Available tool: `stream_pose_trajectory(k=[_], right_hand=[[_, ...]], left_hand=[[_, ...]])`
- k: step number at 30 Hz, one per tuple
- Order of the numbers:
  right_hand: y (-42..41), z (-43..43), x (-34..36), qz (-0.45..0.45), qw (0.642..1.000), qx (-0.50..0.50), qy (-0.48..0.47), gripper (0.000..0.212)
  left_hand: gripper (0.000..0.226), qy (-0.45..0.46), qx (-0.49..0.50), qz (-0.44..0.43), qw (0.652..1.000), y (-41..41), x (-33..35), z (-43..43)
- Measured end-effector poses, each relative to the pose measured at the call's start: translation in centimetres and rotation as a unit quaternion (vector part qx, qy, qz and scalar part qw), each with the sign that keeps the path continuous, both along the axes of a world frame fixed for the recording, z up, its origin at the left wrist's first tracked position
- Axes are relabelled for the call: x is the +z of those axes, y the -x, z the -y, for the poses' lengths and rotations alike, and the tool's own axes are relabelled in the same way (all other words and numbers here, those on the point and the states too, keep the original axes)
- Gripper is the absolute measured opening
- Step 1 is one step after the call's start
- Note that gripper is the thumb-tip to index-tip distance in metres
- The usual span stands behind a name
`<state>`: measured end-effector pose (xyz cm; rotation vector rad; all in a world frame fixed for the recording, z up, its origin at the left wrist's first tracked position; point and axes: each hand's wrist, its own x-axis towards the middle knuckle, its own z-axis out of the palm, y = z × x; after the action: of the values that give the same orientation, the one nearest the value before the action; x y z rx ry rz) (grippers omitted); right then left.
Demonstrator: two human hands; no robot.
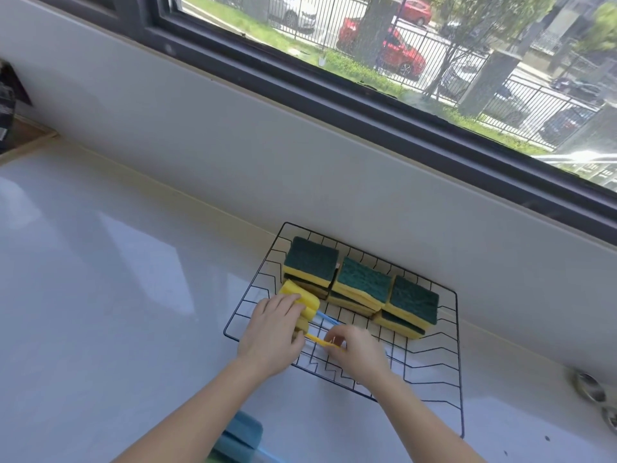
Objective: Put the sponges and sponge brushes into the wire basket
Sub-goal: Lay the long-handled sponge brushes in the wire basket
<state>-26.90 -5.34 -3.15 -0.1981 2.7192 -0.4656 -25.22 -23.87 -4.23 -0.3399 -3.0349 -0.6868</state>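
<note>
Reaching into a black wire basket (454,332) at lower centre of the frame, a person's two bare hands settle yellow sponge brushes (302,304) against its left side. The left hand (272,330) lies curled over the yellow foam heads, fingers pressed together on top. The right hand (357,350) pinches a thin yellow handle (319,340) between thumb and fingertips; a blue handle (325,318) lies just beyond it. Six green-topped sponges (362,284) sit in three stacks of two along the basket's far side. A blue sponge brush (242,436) waits on the white counter (100,295) at the bottom edge (partly behind the left forearm). The handles are slim and the basket floor is open wire, so one could likely slip through a gap or snag. The left forearm could also nudge the blue brush off the counter's near edge.
</note>
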Motion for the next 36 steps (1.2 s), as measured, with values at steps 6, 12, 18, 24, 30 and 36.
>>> stream_pose_trajectory(k=[6,12,18,24,30,36], right_hand=[[-0.3,-1.3,-0.3,-0.019,0.999,-0.032,-0.029,0.024],[-0.3,-1.6,-0.3,-0.003,0.999,-0.033,-0.022,0.021],[0.3,-1.3,0.5,0.023,0.999,-0.038,0.012,0.031],[-3.7,-1.0,2.4,-0.173,0.984,0.004,0.04,0.035],[-9.8,0.2,4.3,-0.196,0.971,0.075,0.116,0.028],[-15.2,0.4,2.3,-0.042,0.989,0.069,0.128,0.03]], left_hand=[[0.045,-0.001,0.0,-0.003,1.0,0.1,0.2,-0.1],[0.036,-0.016,0.002,-0.012,1.0,0.2,0.1,-0.2],[0.029,-0.105,0.018,-0.048,0.993,0.0,1.2,0.3],[0.03,-0.262,0.109,-0.039,0.958,-4.2,3.9,-2.3],[0.02,-0.431,0.175,0.103,0.879,-12.8,4.9,-5.0],[0.014,-0.549,0.279,0.378,0.692,-21.4,3.5,-5.9]])
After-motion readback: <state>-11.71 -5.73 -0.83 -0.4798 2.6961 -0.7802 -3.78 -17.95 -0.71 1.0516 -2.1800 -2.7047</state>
